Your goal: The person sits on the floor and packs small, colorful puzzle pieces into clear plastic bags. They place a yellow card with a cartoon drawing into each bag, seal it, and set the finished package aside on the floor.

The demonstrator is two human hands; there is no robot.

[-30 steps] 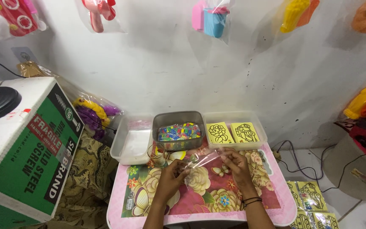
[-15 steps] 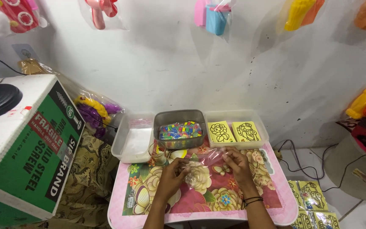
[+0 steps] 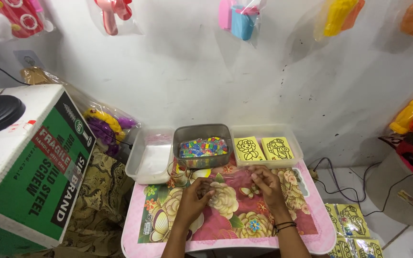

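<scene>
Nearest, both hands rest on a small pink table [image 3: 225,244] with a flowered top. The left hand [image 3: 195,199] and the right hand [image 3: 267,185] each pinch an end of a thin clear plastic bag [image 3: 233,181] stretched between them just above the table; the fingers [image 3: 207,189] are curled closed on it. A dark band circles the right wrist. Just beyond the left hand stands a small glass cup [image 3: 178,174]. Farther back sit a white tray [image 3: 150,156], a grey tub [image 3: 202,145] of coloured bits, and a clear tray holding two yellow picture cards [image 3: 263,148]. To the left is a green and white cardboard box [image 3: 29,162].
</scene>
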